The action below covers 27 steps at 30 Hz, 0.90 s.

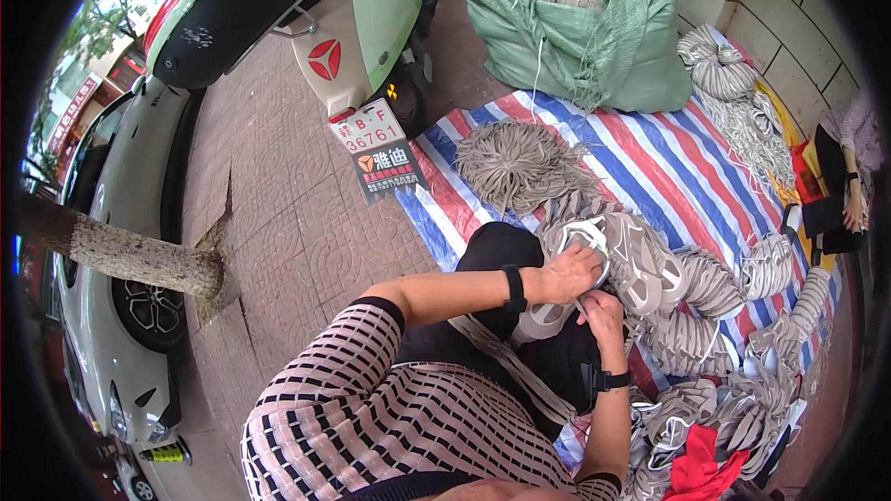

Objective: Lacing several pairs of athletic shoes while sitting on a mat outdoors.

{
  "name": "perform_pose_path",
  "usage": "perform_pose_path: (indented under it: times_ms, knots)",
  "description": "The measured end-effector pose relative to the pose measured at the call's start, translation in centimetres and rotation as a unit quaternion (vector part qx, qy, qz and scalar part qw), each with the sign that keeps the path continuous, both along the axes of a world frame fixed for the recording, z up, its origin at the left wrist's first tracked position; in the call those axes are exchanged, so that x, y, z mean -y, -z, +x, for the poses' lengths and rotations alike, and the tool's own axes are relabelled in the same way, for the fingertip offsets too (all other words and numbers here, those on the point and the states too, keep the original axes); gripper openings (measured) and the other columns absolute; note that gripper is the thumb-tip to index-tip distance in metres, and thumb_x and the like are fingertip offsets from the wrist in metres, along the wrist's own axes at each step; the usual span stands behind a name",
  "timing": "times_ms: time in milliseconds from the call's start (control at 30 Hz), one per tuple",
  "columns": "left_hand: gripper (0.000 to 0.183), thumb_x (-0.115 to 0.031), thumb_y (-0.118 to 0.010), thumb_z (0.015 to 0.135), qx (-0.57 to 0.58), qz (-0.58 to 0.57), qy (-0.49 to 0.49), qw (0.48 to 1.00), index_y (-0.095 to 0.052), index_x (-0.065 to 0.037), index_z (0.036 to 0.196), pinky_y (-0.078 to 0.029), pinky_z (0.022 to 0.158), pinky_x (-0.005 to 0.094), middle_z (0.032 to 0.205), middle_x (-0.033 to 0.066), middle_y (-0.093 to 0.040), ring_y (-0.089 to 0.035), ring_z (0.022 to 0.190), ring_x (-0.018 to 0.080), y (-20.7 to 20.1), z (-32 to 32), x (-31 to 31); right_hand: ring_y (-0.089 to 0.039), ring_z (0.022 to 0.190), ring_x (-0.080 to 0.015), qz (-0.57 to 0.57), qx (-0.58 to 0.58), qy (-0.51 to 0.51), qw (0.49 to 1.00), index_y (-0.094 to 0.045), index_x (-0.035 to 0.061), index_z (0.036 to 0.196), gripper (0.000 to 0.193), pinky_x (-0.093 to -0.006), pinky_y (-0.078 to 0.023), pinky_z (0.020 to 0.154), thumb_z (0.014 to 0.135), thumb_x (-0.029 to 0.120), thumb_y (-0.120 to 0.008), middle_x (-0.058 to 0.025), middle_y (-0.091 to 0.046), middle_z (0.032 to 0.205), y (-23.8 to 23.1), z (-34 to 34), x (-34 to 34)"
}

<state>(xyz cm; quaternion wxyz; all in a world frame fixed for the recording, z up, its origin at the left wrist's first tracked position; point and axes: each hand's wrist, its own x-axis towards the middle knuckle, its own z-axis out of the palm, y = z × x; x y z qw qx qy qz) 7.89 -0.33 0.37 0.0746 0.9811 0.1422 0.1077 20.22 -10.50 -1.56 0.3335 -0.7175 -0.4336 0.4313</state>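
A beige-grey shoe upper [538,320] with white trim rests over my dark-trousered knees. My left hand [568,274] is closed on its upper part, by the white-edged opening. Just below and to the right, my right hand [601,311] is closed in a pinch at the upper's edge; what lies between its fingertips is too small to make out. Long beige shoelaces [520,366] lie draped across my lap. More uppers [650,269] sit against the held one on its right. Ahead of my knees is a big bundle of beige laces [515,167].
A striped tarp [640,153] carries stacked rows of uppers [687,343] and a red cloth [705,464]. At the back stands a stuffed green sack [575,46]. A scooter [357,37], a tree trunk [139,255] and a parked car [139,315] are left. Another person [849,176] sits far right.
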Motion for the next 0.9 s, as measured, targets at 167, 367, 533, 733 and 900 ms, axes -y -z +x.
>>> perform_pose_path:
  times_ms: [167, 367, 533, 733, 900]
  knots:
    - [0.041, -0.015, -0.071, 0.058, 0.004, -0.014, 0.026, 1.0, -0.058, -0.003, 0.096, -0.037, 0.081, 0.0361, 0.098, 0.0093, -0.048, -0.047, 0.099, 0.0254, 0.5, -0.3, -0.6, -0.059, 0.06, -0.0106, 0.055, 0.043, -0.032, 0.997, -0.067, -0.0011, 0.072, 0.012, -0.0246, -0.045, 0.056, 0.078, 0.008, -0.061, -0.0054, -0.065, 0.065, 1.2, 2.4, 0.1]
    - [0.038, -0.015, -0.07, 0.06, -0.005, -0.017, 0.042, 0.999, -0.057, -0.004, 0.094, -0.038, 0.081, 0.0371, 0.097, 0.0097, -0.048, -0.048, 0.097, 0.0263, 0.8, 0.4, -0.9, -0.059, 0.063, -0.0142, 0.047, 0.07, -0.021, 0.996, -0.068, 0.0018, 0.073, 0.013, -0.0303, -0.044, 0.065, 0.072, 0.014, -0.07, -0.0047, -0.062, 0.061, 2.6, 2.9, -0.5]
    - [0.025, -0.019, -0.067, 0.065, 0.046, -0.003, 0.068, 0.997, -0.06, -0.004, 0.084, -0.04, 0.08, 0.0341, 0.093, 0.0077, -0.049, -0.05, 0.094, 0.0241, 1.0, -0.9, -0.6, -0.056, 0.092, -0.0262, 0.225, 0.301, 0.003, 0.927, -0.057, 0.0116, 0.114, 0.061, -0.0415, -0.035, 0.083, 0.06, 0.026, -0.08, -0.0082, -0.06, 0.095, -2.9, 1.3, -0.8]
    - [0.03, -0.023, -0.064, 0.068, 0.054, 0.049, 0.125, 0.99, -0.058, -0.005, 0.091, -0.041, 0.081, 0.0326, 0.096, 0.0068, -0.054, -0.052, 0.093, 0.0219, 1.4, -1.1, -0.5, -0.054, 0.094, -0.0281, 0.228, 0.317, -0.125, 0.912, -0.053, 0.0112, 0.114, 0.06, -0.0396, -0.036, 0.079, 0.062, 0.027, -0.079, -0.0081, -0.055, 0.098, -1.1, 2.5, -0.2]
    - [0.026, -0.017, -0.059, 0.071, 0.036, 0.068, 0.2, 0.977, -0.054, -0.001, 0.09, -0.046, 0.076, 0.0326, 0.092, 0.0107, -0.056, -0.057, 0.085, 0.024, 0.4, -0.7, -1.2, -0.055, 0.087, -0.0298, 0.234, 0.315, -0.135, 0.91, -0.055, 0.0054, 0.103, 0.042, -0.0414, -0.038, 0.076, 0.071, 0.027, -0.071, -0.0104, -0.055, 0.096, -0.4, 2.9, -0.1]
